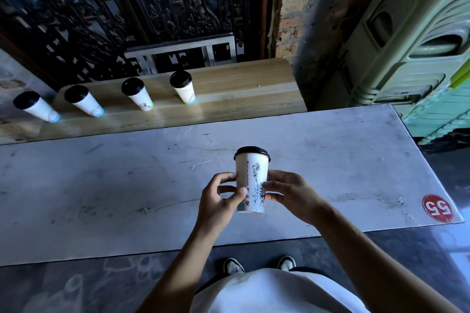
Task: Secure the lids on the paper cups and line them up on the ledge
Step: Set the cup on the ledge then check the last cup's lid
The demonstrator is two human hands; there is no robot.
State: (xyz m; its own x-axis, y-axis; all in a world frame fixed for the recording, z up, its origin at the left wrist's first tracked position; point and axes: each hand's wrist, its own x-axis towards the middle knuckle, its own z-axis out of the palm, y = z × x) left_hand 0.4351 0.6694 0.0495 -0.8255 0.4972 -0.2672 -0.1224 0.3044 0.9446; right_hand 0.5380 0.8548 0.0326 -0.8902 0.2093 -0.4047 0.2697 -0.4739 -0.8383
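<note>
Both hands, left (221, 201) and right (290, 195), grip a lidded cup (251, 180); keep it upright, set beside the ledge (241, 84) row.

cups: 5, all lidded
on ledge (229, 89): 4 cups (35, 107) (84, 100) (137, 94) (183, 86)
held over table (101, 185): 1 cup (251, 180)
hands: 2, left (218, 201), right (292, 195)
shoes: 2 (234, 265) (286, 262)
red sticker (438, 208): 1

I see grey scratched worktop (101, 185), red round "55" sticker (438, 208) at its right corner. Dark ornate iron grille (157, 7) behind, exposed brick wall (292, 15) beside it, pale green moulded plastic unit (412, 40) at right. Dark mottled floor (76, 287). Dim light.
</note>
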